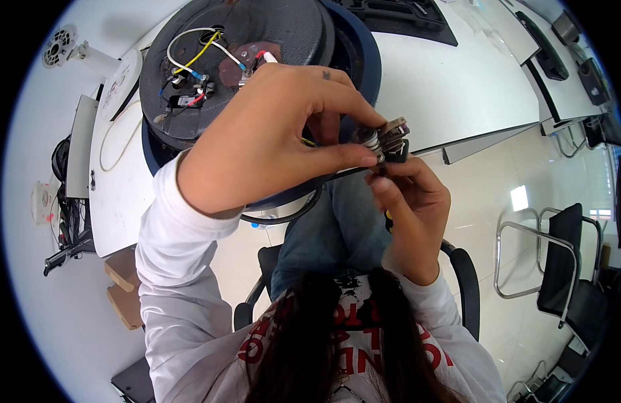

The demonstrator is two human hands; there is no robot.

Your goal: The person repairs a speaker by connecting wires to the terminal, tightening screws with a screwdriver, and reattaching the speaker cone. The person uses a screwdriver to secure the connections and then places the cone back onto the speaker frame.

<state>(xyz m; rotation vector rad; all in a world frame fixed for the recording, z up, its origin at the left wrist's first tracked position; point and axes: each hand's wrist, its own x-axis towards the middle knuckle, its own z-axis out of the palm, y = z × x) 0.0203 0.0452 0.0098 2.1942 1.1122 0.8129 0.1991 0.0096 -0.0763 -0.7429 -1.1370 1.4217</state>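
Between the thumb and fingers of my left hand point(283, 127) is a small electrical part point(393, 133) with brown, black and metal pieces, held above my lap, near the round unit's edge. My right hand point(415, 195) is closed just below it, thumb and fingertips at the part's lower end. A yellow and black object point(389, 221) shows beside the right palm, mostly hidden by the hand. Behind my left hand lies a dark round appliance base point(270, 33) with white, yellow, red and blue-ended wires point(189, 50) on its underside.
The base rests in a dark blue round tub point(364, 54) on a white table point(451, 94). A black tool case point(411, 20) lies at the far edge. Chairs point(559, 262) stand on the tiled floor to the right. Cardboard point(124, 295) is at the lower left.
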